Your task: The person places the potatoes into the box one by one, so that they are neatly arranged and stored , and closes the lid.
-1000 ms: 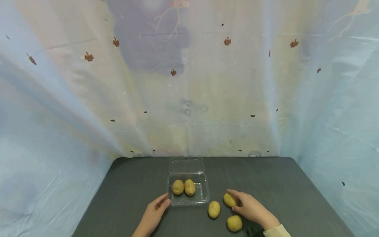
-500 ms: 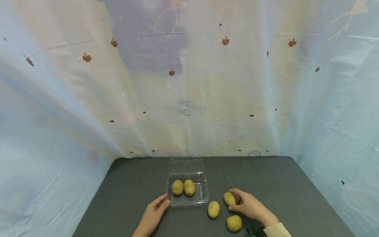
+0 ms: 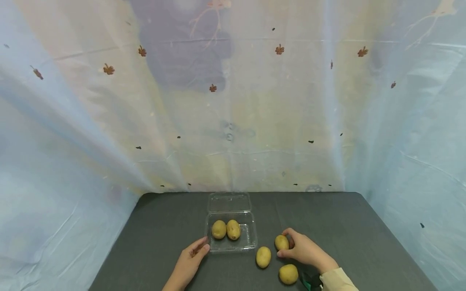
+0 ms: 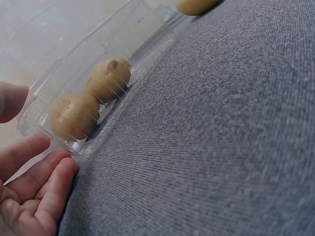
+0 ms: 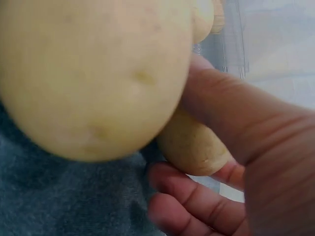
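In the head view, my left hand [image 3: 189, 260] is at the left front corner of a clear plastic clamshell box [image 3: 251, 242]. Its fingers are loosely extended, with fingertips right at the box wall in the left wrist view. Two potatoes [image 3: 233, 230] sit side by side in the left part of the box. To the right, my right hand [image 3: 306, 250] has thumb and fingers curled round a potato [image 3: 281, 242] at the tabletop. Another potato [image 3: 263, 257] lies between that one and the box, and one more potato [image 3: 288, 274] lies nearer, below the right wrist.
The box lid [image 3: 229, 202] stands open, folded back toward the far edge. Dark grey cloth covers the table [image 3: 164, 226]. A patterned curtain [image 3: 255, 121] hangs behind and along both sides. Something black and green [image 3: 309, 281] shows under the right wrist.
My right thumb has moved left along the near side of the potato, and the fingers have shifted round it. The potato has shifted slightly away. My left hand stays at the box.
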{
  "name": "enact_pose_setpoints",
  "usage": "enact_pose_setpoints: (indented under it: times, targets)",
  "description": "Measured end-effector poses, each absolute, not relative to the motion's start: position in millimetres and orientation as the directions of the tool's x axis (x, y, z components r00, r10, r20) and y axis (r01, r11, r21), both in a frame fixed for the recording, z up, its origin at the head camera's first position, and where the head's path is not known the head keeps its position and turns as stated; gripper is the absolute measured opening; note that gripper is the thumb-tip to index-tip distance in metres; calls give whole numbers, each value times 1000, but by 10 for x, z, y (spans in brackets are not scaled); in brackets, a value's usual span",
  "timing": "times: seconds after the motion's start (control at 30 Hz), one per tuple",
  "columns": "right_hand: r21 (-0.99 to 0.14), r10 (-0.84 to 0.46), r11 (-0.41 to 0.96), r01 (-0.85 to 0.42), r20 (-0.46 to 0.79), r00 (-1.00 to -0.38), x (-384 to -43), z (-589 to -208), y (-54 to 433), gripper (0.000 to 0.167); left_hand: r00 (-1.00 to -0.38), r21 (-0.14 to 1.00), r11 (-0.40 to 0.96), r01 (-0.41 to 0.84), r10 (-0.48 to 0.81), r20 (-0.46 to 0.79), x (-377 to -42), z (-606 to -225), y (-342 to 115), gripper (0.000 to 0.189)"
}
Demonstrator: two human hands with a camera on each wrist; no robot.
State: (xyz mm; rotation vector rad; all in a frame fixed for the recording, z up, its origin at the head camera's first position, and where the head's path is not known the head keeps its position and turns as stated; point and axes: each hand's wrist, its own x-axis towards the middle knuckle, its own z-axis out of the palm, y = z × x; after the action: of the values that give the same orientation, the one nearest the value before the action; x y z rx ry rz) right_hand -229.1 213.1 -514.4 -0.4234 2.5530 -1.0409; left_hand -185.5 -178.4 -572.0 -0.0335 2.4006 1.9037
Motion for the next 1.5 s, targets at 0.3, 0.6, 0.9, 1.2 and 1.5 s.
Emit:
enact_pose_setpoints:
  times: [0.3, 0.6, 0.9, 1.2, 1.5]
  targets:
    - [-703, -415, 685, -192, -158, -896, -2327, -5188, 2100, 59, -997, 971, 232, -65, 29, -73, -1849, -5706, -1785, 58]
    - [-676, -361, 693, -251, -24, -932, -2390, -5071, 1839, 68, -997, 973, 221, -61, 31, -69, -1863, -5706, -1786, 58]
    - [-710, -319, 643, -286, 91, -943, -2456, -5014, 1515, 74, -997, 971, 233, -59, 34, -68, -1860, -5697, -1778, 59]
    - [-729, -310, 614, -303, 131, -942, -2492, -5046, 1244, 74, -997, 971, 227, -72, 24, -79, -1856, -5715, -1783, 59]
    - [-627, -341, 689, -363, 162, -926, -2586, -5090, 1086, 73, -998, 968, 246, -56, 13, -61, -1868, -5728, -1785, 59]
